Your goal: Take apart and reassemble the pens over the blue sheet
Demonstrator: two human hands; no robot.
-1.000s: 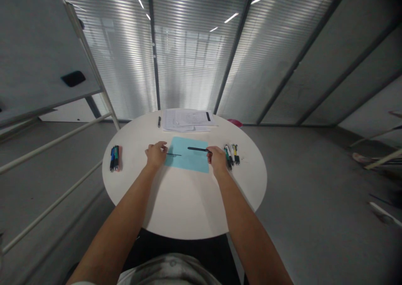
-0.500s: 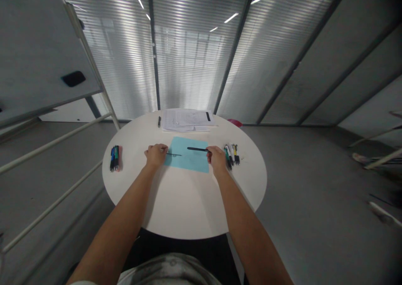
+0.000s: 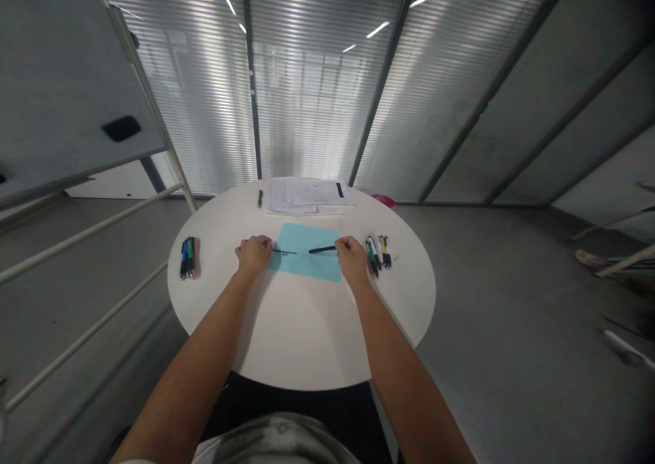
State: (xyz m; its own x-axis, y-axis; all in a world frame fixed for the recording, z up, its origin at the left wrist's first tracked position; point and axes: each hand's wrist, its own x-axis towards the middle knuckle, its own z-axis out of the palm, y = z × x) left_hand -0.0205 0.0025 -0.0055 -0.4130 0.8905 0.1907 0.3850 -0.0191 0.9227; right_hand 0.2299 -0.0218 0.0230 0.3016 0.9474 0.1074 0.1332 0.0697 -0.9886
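My left hand (image 3: 254, 251) pinches one end of a thin dark pen refill (image 3: 286, 252) over the left part of a light blue sheet (image 3: 307, 271). Facing it, my right hand (image 3: 351, 254) grips a black pen barrel (image 3: 321, 250) by its right end. The refill and the barrel point at each other, with a gap between their tips. A small dark mark or part lies under the refill, too small to name. To the right of my right hand is a group of several pens (image 3: 377, 254).
On the round white table (image 3: 297, 341), more pens (image 3: 188, 258) rest on a pinkish item at the left. Stacked papers (image 3: 301, 196) and a dark pen (image 3: 260, 198) lie at the back. A whiteboard stand (image 3: 92, 251) is close on the left.
In my right hand the barrel has tilted, its free left end coming down toward the level of the refill. My left hand has hardly moved.
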